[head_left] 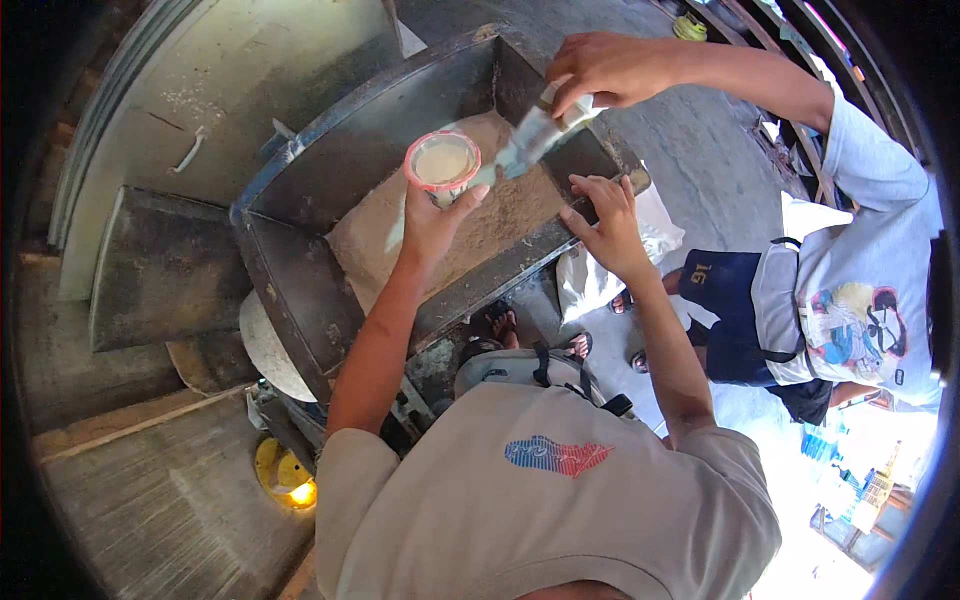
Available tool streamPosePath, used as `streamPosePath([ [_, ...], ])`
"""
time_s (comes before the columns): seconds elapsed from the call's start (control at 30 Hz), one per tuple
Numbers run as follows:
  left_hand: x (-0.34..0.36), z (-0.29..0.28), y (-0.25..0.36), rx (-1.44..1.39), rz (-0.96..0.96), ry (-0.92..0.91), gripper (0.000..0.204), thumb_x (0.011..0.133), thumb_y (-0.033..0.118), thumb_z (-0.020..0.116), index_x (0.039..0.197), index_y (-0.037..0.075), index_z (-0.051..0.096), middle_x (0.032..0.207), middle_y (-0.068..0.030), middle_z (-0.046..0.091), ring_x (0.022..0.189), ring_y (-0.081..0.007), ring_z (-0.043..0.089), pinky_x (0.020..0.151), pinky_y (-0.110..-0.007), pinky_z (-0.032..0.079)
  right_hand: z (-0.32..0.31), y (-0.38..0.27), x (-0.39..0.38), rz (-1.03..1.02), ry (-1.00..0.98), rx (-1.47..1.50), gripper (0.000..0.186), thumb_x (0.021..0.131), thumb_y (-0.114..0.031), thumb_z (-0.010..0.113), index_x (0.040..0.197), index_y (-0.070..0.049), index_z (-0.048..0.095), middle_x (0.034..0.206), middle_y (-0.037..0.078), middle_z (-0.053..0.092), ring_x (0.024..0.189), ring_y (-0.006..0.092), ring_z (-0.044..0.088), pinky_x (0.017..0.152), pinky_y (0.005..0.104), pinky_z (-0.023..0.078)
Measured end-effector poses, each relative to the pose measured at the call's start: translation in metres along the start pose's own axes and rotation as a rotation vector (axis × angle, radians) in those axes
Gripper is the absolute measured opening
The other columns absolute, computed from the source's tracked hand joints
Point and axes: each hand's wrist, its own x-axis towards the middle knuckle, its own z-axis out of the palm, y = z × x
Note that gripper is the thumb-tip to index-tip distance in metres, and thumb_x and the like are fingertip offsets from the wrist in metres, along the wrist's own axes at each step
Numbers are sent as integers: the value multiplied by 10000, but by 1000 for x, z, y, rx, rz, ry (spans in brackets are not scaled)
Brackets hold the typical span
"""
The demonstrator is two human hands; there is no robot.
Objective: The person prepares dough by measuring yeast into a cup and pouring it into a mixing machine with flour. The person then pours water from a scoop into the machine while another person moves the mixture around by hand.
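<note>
My left hand (429, 222) is closed around a cup (441, 157) with a red rim and pale contents, held above a metal trough (268, 180). Light brown powder (511, 237) lies in the trough. My right hand (606, 217) rests on the trough's right edge with fingers apart. A co-worker's hand (598, 72) grips a tilted, pale translucent bottle or bag (536, 131) just right of the cup; I cannot tell which. Its lower end is blurred.
The co-worker (850, 320) stands at my right, beside a white sack (575, 290). Pale panels (150, 130) lean at the left, with a yellow object (278, 471) low by a board. A concrete floor (720, 150) extends beyond the trough.
</note>
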Motion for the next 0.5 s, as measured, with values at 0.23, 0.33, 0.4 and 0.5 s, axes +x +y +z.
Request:
streamPosePath([
  [0.23, 7, 1, -4, -70, -134, 1, 545, 730, 137, 756, 1174, 16, 465, 1100, -80, 557, 992, -158, 541, 867, -297, 431, 18, 7, 8, -31, 64, -125, 403, 804, -284, 621, 1140, -70, 562, 1061, 119, 584, 1127, 291, 481, 1058, 513, 190],
  [0.33, 12, 3, -6, -126, -185, -30, 586, 713, 146, 773, 1185, 19, 450, 1117, -73, 548, 1047, -157, 514, 934, -305, 386, 25, 13, 13, -59, 75, -126, 371, 795, -273, 619, 1106, -76, 580, 1059, 126, 583, 1122, 288, 483, 1053, 509, 203],
  [0.4, 13, 4, -14, -66, -88, -18, 488, 754, 122, 728, 1158, 6, 478, 1061, -82, 568, 920, -153, 568, 808, -294, 468, 35, 23, 11, -51, 87, -133, 359, 794, -270, 617, 1096, -79, 585, 1054, 125, 585, 1117, 285, 487, 1051, 509, 205],
  [0.5, 14, 11, -11, -77, -43, -16, 388, 797, 101, 681, 1126, -9, 507, 994, -93, 591, 787, -150, 624, 679, -286, 552, 43, 30, 12, -66, 189, -139, 329, 771, -291, 633, 1010, -67, 600, 980, 110, 584, 1088, 273, 500, 1043, 531, 224],
])
